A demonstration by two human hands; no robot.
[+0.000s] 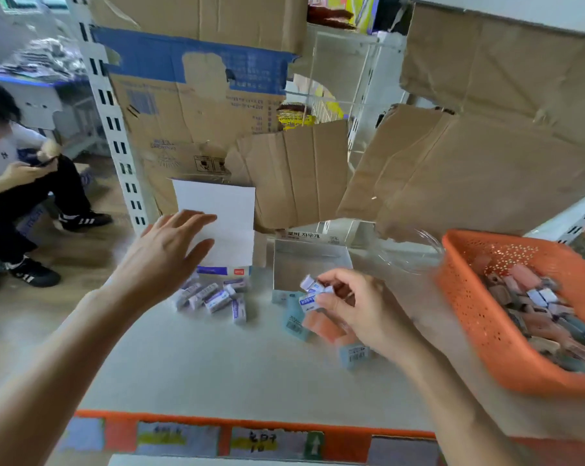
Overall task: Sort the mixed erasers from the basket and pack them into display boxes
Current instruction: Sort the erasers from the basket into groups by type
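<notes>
My right hand pinches several small white-and-blue erasers above the shelf, just in front of an open white display box. My left hand hovers open, fingers spread, in front of the raised white lid of another display box. A pile of white-and-blue erasers lies on the shelf below that box. Larger teal and orange erasers lie under my right hand. The orange basket at the right holds several mixed erasers.
Torn cardboard sheets line the back of the shelf. A white slotted upright stands at the left. A person sits on the floor at the far left. The shelf's front edge carries orange label strips.
</notes>
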